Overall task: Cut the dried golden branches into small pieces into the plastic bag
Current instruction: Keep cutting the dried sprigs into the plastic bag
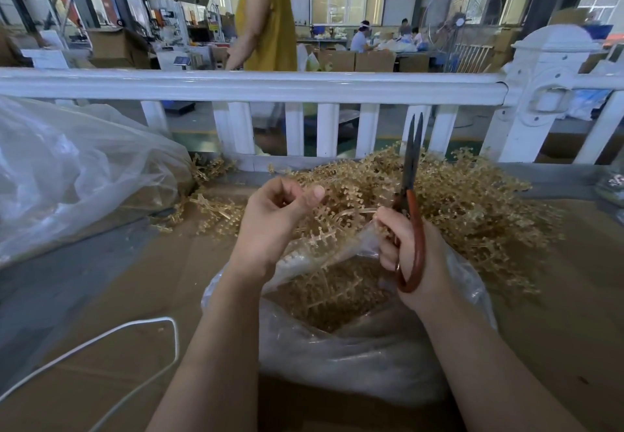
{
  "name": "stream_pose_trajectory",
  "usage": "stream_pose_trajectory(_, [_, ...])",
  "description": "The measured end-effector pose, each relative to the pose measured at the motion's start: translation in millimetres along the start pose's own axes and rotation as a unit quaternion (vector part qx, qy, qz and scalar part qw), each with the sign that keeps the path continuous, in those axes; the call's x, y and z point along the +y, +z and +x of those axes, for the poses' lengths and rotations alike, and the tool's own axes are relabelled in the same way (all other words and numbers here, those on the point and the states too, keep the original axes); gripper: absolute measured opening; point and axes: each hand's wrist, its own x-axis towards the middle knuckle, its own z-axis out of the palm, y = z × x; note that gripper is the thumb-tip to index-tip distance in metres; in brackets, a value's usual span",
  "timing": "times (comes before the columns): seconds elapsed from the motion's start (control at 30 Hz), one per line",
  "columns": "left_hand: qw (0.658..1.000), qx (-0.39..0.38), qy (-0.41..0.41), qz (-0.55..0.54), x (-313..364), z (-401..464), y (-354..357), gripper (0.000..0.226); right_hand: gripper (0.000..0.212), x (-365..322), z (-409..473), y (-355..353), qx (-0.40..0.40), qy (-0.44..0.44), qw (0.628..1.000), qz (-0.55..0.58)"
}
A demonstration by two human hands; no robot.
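A heap of dried golden branches (449, 202) lies on the cardboard-covered table behind a clear plastic bag (354, 357) that stands open in front of me, with cut golden pieces (337, 293) inside. My left hand (273, 219) hovers over the bag's mouth with curled fingers, thumb out near a branch stem; I cannot tell whether it pinches anything. My right hand (412, 256) grips red-handled scissors (412, 175), blades slightly apart and pointing up and away, and also pinches the bag's rim together with a small sprig.
A large crumpled clear plastic sheet (67, 175) fills the left side. A white cord (135, 330) loops over the cardboard at lower left. A white fence rail (270, 83) runs along the table's far edge. A person in a yellow top (266, 19) walks beyond it.
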Motion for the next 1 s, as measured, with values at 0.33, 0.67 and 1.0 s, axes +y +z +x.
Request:
stream_pose_trajectory(0.33, [0.984,-0.104,-0.001,0.146,-1.0,-2.4,9.3,0.052,0.02,4.1,3.6,-3.8,-0.063,-0.016,0.997,0.044])
stream_pose_trajectory(0.67, [0.982,-0.141,-0.093,0.087,-3.4,-5.3,15.2,0.035,0.021,5.7,5.4,-7.1,-0.09,-0.025,0.995,0.03])
stream_pose_trajectory(1.0, [0.965,-0.217,-0.13,-0.071,5.6,-7.9,10.7,0.013,0.022,4.4,2.6,-2.1,-0.031,-0.031,0.999,-0.001])
